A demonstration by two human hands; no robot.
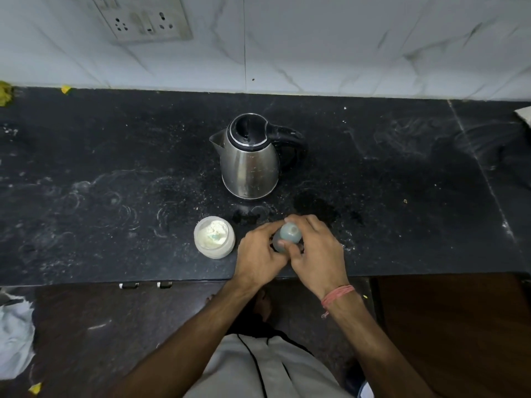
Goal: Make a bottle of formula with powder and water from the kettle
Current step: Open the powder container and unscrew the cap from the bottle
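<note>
A small baby bottle [288, 232] with a pale blue-green top stands near the front edge of the black counter [115, 168]. My left hand [260, 251] wraps its body from the left. My right hand [316, 248] grips its top from the right, with fingers over the cap. Most of the bottle is hidden by both hands. To the left an open white jar [214, 237] holds white formula powder with a pale scoop lying in it. A steel kettle [250, 156] with a black lid and handle stands behind the bottle, spout pointing left.
White powder specks and ring marks cover the counter, and a dark wet patch [314, 206] lies between the kettle and my hands. A wall socket [143, 23] sits on the marble backsplash. Drawer handles [145, 285] show below the counter edge. A crumpled cloth [14, 334] lies on the floor at left.
</note>
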